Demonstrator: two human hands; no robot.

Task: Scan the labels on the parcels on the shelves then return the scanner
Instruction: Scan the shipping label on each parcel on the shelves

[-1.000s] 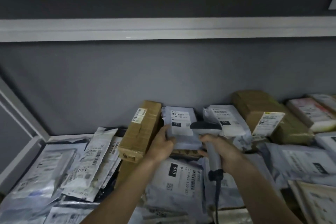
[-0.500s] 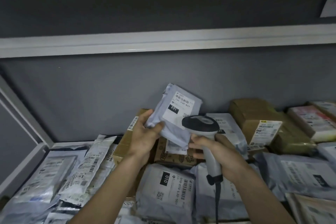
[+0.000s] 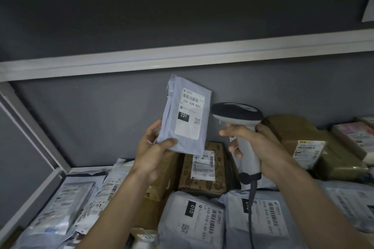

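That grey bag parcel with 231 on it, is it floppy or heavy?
Probably floppy: the grey mailer bag looks like thin, wrinkled plastic. Probably light too, since the left hand holds it up by its bottom corner alone. It may be a bit slippery, as its surface looks smooth.

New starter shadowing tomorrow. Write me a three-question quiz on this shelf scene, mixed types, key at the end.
1. True or false: the left hand holds the grey parcel clear of the pile.
2. The big number on that parcel's label: A 010, B 231, C 551?
3. Fill in: the right hand grips the ____, whose cable hangs down.

Key: 1 true; 2 B; 3 scanner.
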